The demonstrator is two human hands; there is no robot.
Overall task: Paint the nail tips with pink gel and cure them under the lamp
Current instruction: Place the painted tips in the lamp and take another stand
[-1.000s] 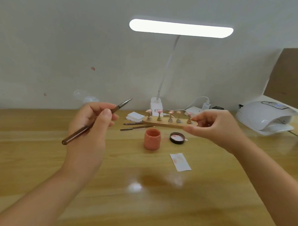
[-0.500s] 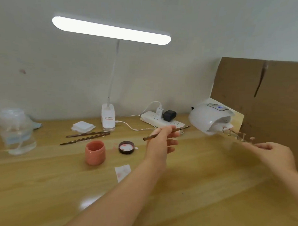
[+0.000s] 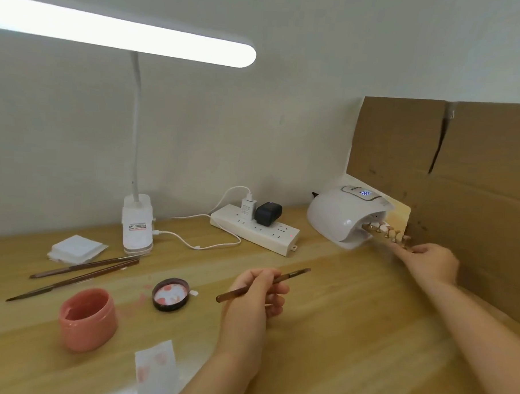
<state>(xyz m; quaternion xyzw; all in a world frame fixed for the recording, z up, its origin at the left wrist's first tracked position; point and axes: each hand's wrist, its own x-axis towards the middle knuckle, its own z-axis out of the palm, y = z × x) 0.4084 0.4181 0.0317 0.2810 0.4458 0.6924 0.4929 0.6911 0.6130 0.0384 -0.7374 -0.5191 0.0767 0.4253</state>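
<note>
At right of the frame, the right hand (image 3: 428, 260) is gripping the nail-tip holder (image 3: 385, 235) — its far end sitting inside the curing lamp (image 3: 341, 215); at centre, the left hand (image 3: 254, 295) is pinching a brush (image 3: 291, 275).

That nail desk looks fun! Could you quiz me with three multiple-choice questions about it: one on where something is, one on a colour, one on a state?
1. Where is the far end of the nail tip holder?
A. On the white pads
B. In the mouth of the curing lamp
C. On the power strip

2. What colour is the open jar?
A. Blue
B. Black
C. Pink

3. What is the left hand doing?
A. Gripping a brush
B. Lying flat on the desk
C. Lifting the jar

Answers: B, the right hand holds the holder with its tip under the lamp's dome; C, its wall is pink; A, fingers curl round the handle.
</note>
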